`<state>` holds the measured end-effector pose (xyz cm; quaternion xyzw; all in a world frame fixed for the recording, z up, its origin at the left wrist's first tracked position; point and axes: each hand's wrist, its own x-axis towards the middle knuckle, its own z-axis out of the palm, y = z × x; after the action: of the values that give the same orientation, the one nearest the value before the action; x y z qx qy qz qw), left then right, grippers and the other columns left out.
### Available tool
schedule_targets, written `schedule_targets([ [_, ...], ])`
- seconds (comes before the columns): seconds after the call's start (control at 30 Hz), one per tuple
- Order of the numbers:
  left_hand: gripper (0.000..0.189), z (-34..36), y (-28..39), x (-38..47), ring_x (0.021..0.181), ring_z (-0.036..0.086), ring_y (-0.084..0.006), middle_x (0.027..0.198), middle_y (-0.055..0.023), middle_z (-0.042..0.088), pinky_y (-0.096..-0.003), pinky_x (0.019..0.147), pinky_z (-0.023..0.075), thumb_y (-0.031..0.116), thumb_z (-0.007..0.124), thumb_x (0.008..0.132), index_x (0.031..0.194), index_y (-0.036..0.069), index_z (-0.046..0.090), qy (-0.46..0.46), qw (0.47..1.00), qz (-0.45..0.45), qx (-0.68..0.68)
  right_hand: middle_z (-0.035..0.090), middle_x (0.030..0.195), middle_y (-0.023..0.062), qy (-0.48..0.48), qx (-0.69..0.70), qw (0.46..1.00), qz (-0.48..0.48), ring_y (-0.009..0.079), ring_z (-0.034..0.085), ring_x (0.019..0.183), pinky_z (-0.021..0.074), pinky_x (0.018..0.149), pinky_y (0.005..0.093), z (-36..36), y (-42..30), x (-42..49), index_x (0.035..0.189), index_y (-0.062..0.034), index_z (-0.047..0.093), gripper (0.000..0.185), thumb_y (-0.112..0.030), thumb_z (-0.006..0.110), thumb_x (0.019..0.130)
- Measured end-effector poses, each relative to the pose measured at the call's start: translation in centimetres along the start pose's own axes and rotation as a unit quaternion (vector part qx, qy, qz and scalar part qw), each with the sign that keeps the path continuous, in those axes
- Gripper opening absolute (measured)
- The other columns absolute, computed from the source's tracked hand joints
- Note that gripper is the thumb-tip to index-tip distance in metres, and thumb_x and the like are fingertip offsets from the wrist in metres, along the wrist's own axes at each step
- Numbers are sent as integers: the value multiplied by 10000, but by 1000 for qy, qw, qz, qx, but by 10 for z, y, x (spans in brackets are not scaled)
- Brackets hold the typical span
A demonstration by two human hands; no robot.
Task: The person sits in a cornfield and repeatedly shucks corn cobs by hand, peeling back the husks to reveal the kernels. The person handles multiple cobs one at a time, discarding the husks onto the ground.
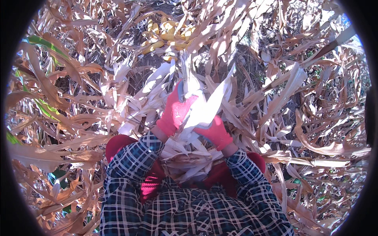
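Both my hands wear red work gloves with grey palms. My left hand (177,110) grips the upper part of a pale, dry corn ear in its husk (196,110), its tip pointing away from me. Around the lower end of that ear is my right hand (213,132), with a bright husk leaf spreading above it towards the upper right. Strong sunlight washes out the husk, and whether any kernels show cannot be told. Beyond my hands lies a heap of husked yellow corn ears (168,37) on the ground.
Loose husks (189,165) lie between my red-clad knees. Dry corn stalks (319,162) and leaves cover the ground on both sides. A leaning stalk (322,53) crosses the upper right. Some green leaves (47,44) stand at the far left.
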<state>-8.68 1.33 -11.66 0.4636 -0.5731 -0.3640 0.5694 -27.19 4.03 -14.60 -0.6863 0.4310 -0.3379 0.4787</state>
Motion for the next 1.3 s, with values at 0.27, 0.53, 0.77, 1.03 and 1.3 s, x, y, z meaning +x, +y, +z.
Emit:
schedule_targets([
  [0.27, 296, -22, 2, 12, 698, 586, -117, 818, -96, 665, -290, 631, 468, 182, 573, 928, 1151, -9, 609, 1, 992, -87, -89, 678, 1063, 129, 115, -237, 962, -68, 259, 667, 980, 519, 828, 368, -22, -17, 7, 1226, -11, 546, 696, -254, 850, 649],
  [0.53, 244, -24, 27, 13, 686, 535, -95, 758, -80, 631, -297, 631, 457, 173, 564, 932, 1064, -23, 625, 3, 995, -39, -90, 678, 1097, 122, -42, -54, 998, -6, 187, 663, 996, 522, 852, 334, -38, -25, 8, 1262, 22, 528, 721, -220, 839, 659],
  [0.77, 220, -34, 38, 17, 681, 503, -90, 738, -74, 618, -309, 636, 459, 161, 595, 902, 1048, 2, 640, -45, 997, 28, -48, 673, 1053, 71, -58, -7, 998, 8, 156, 625, 961, 504, 833, 330, -47, -30, 9, 1168, 0, 597, 592, -134, 815, 634],
  [1.03, 302, -55, 36, 9, 663, 575, -161, 690, -104, 619, -337, 631, 467, 264, 714, 806, 970, 13, 675, -93, 995, 44, 14, 590, 1236, 56, -186, 38, 980, 60, 156, 559, 1100, 483, 915, 349, -89, -33, -1, 1390, -22, 443, 943, -185, 894, 578],
  [1.3, 344, -53, -6, 0, 786, 619, -186, 882, -128, 660, -343, 690, 485, 261, 754, 819, 999, -3, 627, -131, 991, 9, -6, 670, 1096, 58, -245, 44, 960, 132, 144, 617, 1016, 511, 860, 335, -103, -39, -8, 1202, -34, 606, 675, -189, 883, 606],
])
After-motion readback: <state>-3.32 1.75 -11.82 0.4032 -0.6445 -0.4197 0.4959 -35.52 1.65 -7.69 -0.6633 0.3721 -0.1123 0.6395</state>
